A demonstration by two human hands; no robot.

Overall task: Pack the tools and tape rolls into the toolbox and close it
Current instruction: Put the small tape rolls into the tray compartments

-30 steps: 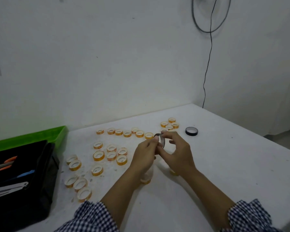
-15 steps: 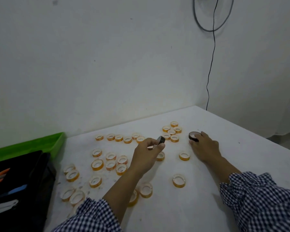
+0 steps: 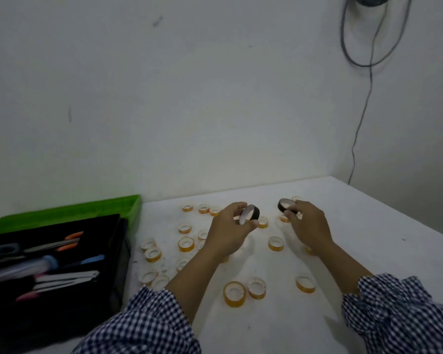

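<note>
Tape rolls litter the desk. At 12 o'clock, the left hand's grip pinches a black roll, the right hand's a second black roll. Next, likely: carry both to the open toolbox at 9 o'clock.

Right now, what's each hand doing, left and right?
Left hand: grips a black tape roll.
Right hand: pinches a second black tape roll.
</note>
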